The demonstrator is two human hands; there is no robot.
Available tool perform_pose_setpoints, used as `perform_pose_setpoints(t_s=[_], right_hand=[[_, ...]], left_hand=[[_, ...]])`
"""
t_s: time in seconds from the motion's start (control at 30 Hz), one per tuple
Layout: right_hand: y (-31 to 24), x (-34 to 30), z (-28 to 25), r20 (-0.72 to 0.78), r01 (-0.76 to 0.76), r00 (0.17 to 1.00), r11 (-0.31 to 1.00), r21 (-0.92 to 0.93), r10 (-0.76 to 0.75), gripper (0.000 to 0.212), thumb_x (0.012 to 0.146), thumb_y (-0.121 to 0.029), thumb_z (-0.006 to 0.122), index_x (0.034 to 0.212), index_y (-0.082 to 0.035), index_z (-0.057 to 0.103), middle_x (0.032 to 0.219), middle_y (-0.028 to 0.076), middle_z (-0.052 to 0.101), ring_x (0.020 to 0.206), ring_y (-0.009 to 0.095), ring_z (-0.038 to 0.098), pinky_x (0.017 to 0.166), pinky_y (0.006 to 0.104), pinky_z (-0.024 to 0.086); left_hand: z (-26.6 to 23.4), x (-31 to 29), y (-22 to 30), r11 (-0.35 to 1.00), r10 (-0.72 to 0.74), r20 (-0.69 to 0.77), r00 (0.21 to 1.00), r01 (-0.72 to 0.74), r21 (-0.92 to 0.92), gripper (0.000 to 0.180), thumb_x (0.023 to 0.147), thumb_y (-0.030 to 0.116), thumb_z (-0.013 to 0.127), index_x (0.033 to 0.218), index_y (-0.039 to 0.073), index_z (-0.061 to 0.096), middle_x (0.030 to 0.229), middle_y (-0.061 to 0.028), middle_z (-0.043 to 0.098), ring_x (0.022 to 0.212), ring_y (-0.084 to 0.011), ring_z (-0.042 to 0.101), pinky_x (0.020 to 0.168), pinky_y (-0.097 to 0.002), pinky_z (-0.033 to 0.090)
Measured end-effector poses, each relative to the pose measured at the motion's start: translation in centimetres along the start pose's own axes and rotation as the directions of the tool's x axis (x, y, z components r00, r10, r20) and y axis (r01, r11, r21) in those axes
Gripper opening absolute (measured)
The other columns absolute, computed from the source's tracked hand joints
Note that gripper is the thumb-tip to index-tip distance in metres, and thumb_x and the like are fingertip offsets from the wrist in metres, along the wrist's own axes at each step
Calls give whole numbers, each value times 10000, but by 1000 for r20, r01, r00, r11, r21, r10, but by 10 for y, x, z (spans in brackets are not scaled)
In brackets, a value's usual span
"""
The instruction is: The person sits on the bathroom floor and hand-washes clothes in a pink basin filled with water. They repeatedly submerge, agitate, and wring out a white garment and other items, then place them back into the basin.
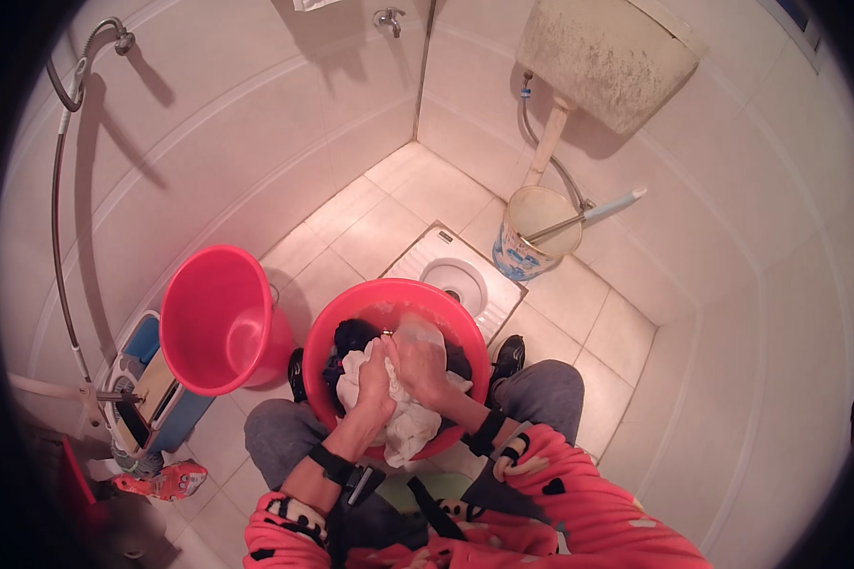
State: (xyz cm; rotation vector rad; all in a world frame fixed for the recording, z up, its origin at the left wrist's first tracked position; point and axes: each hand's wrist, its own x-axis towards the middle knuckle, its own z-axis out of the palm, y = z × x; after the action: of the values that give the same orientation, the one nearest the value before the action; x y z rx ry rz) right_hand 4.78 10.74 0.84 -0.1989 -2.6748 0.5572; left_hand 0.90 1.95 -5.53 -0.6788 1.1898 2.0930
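A red basin (476,353) sits between my knees, with wet laundry in it. My left hand (374,379) and my right hand (418,366) are side by side over its middle, both closed on a bunched white cloth (410,429). Part of the cloth hangs toward the near rim. Dark clothes (354,336) lie around and beneath it in the basin. The knuckles and cloth folds partly hide the fingertips.
An open red bucket (215,318) stands left of the basin. Beyond is a squat toilet (454,277), with a small pail (538,258) holding a long-handled brush (609,206). A blue mop bucket (185,422) and an orange packet (176,481) are at the left.
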Motion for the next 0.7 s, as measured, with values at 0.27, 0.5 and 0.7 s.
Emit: perform_pose_setpoints(t_s=[0.27, 0.5, 0.7], right_hand=[[-12, -15, -4, 99, 86, 990, 985, 150, -101, 183, 908, -268, 551, 941, -89, 571, 650, 116, 614, 534, 320, 602, 469, 430, 464], [-9, -15, -6, 120, -26, 993, 976, 214, 0, 242, 931, -269, 521, 1085, -83, 518, 632, 142, 607, 568, 347, 617, 499, 459, 464], [-10, -17, -3, 116, -3, 993, 951, 310, -35, 298, 929, -207, 506, 1211, -113, 487, 677, 181, 607, 625, 367, 623, 565, 468, 470]], left_hand=[[-16, 7, -10, 998, -16, 63, 998, 20, -66, 418, 942, 439, 534, 1095, 57, 603, 889, -7, 601, 825, -144, 588, 699, -307, 493], [-33, 37, -18, 996, -64, 200, 978, 76, -52, 331, 974, 421, 474, 961, 118, 608, 853, -19, 630, 790, -171, 614, 714, -316, 524], [-28, 13, -10, 993, 33, 176, 984, -13, -114, 339, 972, 404, 465, 1008, 101, 614, 907, -30, 634, 842, -162, 609, 736, -308, 503]])
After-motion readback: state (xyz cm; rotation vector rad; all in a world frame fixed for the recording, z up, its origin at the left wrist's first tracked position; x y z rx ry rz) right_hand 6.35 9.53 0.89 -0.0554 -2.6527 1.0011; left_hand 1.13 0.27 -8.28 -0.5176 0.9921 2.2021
